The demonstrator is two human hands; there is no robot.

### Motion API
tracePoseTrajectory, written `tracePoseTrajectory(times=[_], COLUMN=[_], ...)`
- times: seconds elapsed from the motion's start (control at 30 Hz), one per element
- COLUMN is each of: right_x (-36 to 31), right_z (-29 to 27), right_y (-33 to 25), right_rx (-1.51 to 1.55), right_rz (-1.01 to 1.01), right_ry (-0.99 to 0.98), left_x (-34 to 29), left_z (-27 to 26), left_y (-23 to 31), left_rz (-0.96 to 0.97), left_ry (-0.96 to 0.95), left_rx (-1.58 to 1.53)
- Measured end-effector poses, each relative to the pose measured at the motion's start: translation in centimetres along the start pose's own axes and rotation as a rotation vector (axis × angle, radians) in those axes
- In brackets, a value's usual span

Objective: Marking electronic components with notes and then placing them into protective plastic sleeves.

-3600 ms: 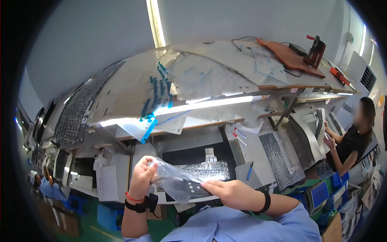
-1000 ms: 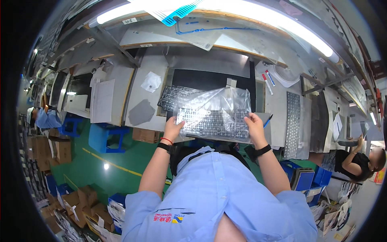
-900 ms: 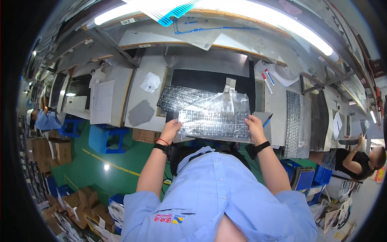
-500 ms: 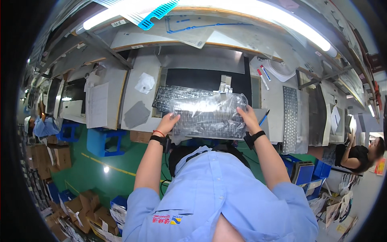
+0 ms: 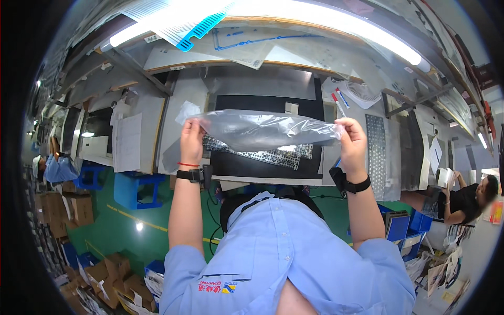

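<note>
A clear, shiny plastic sheet or bag [image 5: 268, 130] is stretched sideways above the bench, one end in each hand. My left hand [image 5: 192, 140] has its fingers closed on the left end. Gripping the other end is my right hand [image 5: 353, 143], closed as well. Below the plastic, dark sheets with a dense keyboard-like pattern [image 5: 281, 157] lie on a black mat [image 5: 231, 167]; the plastic hides their far part. A small whitish box-like piece [image 5: 292, 108] shows just behind the plastic.
Crumpled white material [image 5: 187, 112] lies at the left of the mat. Two markers [image 5: 339, 102] and a white fan [image 5: 362, 94] are at the back right. Another patterned strip [image 5: 376, 152] lies on the right. Overhead hangs a lit tube lamp [image 5: 367, 42]. A co-worker [image 5: 464, 197] is at the far right.
Both hands have moved forward and apart, carrying the plastic away from me and stretching it wider. The patterned sheets on the mat now show beneath its near edge.
</note>
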State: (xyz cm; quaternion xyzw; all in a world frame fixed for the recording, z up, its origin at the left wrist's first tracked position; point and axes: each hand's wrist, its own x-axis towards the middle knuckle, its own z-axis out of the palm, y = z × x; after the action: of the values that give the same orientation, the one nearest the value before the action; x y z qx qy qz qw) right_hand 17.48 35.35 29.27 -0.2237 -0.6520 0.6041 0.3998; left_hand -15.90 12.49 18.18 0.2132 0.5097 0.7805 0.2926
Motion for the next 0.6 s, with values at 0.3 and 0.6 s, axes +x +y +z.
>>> tracePoseTrajectory(times=[0.3, 0.6], right_x=[0.6, -7.8], right_z=[-0.2, 1.0], right_y=[5.0, 18.9], right_rx=[-0.091, -0.392], right_rz=[0.146, 0.648], right_ry=[0.176, -0.042], left_x=[3.8, 5.2], left_z=[1.9, -8.2], left_y=[3.7, -3.8], left_rz=[0.119, 0.279], left_ry=[-0.12, 0.144], left_rx=[0.374, 1.078])
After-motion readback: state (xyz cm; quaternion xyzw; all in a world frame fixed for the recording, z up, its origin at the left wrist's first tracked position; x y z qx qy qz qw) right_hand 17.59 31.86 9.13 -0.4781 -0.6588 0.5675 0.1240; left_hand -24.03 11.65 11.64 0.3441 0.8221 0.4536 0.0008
